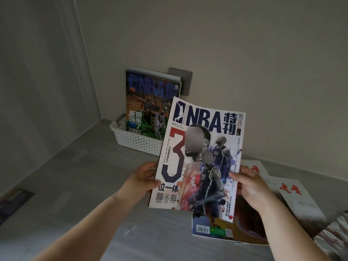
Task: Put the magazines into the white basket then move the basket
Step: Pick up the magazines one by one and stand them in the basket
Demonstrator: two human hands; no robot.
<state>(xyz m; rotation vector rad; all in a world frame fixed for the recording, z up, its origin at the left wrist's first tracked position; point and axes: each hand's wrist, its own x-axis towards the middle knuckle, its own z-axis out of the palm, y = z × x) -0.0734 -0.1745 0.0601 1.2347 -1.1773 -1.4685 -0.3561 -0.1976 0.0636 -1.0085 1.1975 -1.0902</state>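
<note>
I hold a white NBA magazine (199, 159) upright above the grey surface, its cover towards me. My left hand (143, 178) grips its left edge and my right hand (250, 187) grips its right edge. Behind it, in the far corner, stands the white perforated basket (131, 140). A dark NBA magazine (148, 106) stands upright in the basket, leaning on the wall, with more magazines behind it. Another magazine (212, 228) lies flat on the surface under the one I hold.
Two pale magazines with red characters (293, 196) lie flat at the right. A grey wall plate (184, 81) sits behind the basket. Walls close the corner at left and back. A dark printed item (13, 202) lies at the left edge.
</note>
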